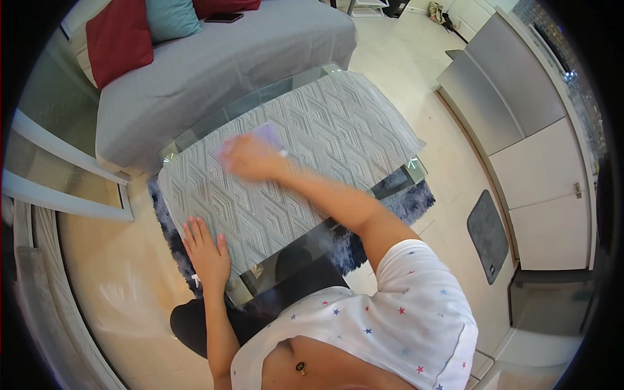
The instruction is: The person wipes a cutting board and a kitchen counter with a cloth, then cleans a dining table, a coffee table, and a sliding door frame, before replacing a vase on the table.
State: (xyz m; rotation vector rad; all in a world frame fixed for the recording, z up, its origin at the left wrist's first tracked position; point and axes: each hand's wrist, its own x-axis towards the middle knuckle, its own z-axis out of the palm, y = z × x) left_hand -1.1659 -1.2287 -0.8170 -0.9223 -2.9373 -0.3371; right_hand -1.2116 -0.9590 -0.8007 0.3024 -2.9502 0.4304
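Note:
A grey cloth with a raised geometric pattern covers most of a low glass table. Over its left half my right hand, smeared by motion, is closed on a thin purple cloth against the patterned surface. Part of the purple cloth sticks out beyond the fingers; the rest is hidden under the hand. My left hand lies flat at the near left edge of the patterned cover, fingers stretched out and holding nothing.
Behind the table stands a grey-covered sofa with red and teal cushions and a dark phone. A shaggy blue-grey rug lies underneath. White cabinets and a grey mat are on the right.

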